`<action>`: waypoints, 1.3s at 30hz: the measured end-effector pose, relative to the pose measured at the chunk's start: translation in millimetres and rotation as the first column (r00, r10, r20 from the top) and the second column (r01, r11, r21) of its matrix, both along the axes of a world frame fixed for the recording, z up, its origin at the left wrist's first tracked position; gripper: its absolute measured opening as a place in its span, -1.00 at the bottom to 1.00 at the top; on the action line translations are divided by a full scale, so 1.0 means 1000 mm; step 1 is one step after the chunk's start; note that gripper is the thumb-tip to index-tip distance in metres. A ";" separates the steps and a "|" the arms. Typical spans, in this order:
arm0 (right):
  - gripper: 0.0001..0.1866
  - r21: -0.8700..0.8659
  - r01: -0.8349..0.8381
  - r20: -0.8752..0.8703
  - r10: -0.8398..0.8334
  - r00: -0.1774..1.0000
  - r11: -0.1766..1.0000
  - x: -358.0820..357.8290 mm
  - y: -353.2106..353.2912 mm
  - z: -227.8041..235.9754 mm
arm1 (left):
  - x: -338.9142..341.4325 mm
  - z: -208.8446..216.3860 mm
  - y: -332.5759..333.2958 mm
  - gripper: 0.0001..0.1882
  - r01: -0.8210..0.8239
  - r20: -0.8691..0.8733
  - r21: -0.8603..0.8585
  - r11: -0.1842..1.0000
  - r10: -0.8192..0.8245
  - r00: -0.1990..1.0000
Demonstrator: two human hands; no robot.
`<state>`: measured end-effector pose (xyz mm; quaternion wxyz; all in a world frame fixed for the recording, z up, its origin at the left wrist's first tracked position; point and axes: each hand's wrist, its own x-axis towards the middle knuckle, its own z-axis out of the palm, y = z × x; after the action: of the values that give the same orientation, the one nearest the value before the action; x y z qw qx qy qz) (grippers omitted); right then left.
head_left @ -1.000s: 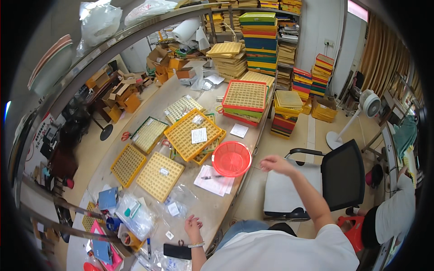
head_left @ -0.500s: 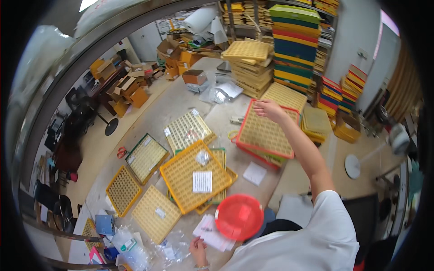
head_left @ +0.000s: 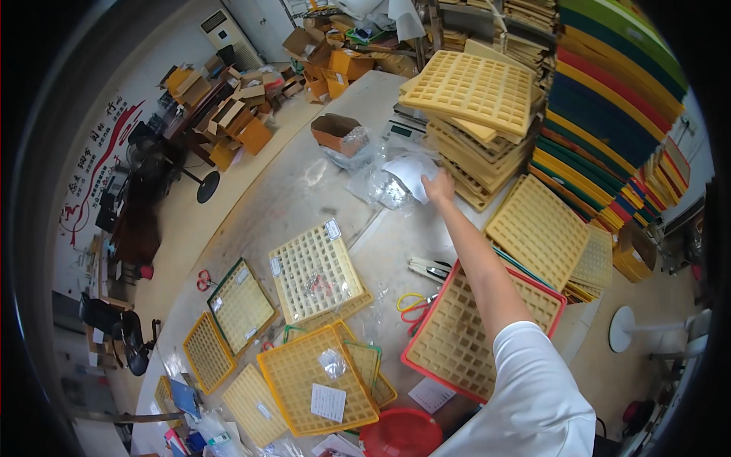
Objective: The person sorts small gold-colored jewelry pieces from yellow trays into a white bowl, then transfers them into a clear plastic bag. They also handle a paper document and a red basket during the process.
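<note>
My right hand [head_left: 438, 187] reaches far across the table, its fingers closed on the right edge of a white paper sheet [head_left: 411, 174]. Under and beside the sheet lies crumpled clear plastic wrap [head_left: 369, 183]. Just left of that is an open brown cardboard box [head_left: 336, 132] partly wrapped in plastic. A stack of cream grid trays [head_left: 472, 91] rises close to the right of my hand. Below my forearm is a red-rimmed grid tray [head_left: 449, 335]. My left hand is out of view.
Scissors with yellow and red handles [head_left: 412, 306] and pliers [head_left: 429, 268] lie by the red-rimmed tray. A yellow-rimmed tray [head_left: 304, 373] holds a paper slip and a small plastic bag. A red basin [head_left: 401, 434] stands at the near edge; tall coloured trays [head_left: 601, 99] tower at right.
My right hand has moved from the red-rimmed tray forward to the white paper. My left hand has left the view. The whole view has shifted toward the table's far end.
</note>
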<state>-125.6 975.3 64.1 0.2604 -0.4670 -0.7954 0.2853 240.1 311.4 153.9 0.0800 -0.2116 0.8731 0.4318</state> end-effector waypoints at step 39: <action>-0.44 -0.507 -0.385 -0.367 0.211 0.906 0.771 -0.051 0.048 -0.020 | -0.019 0.020 0.055 -0.75 0.035 0.036 -0.250 0.968 -0.026 0.999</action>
<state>-177.1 1023.5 43.9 0.1734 -0.3428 -0.6914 0.6119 220.9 366.6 173.5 0.0735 -0.2136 0.9224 0.3132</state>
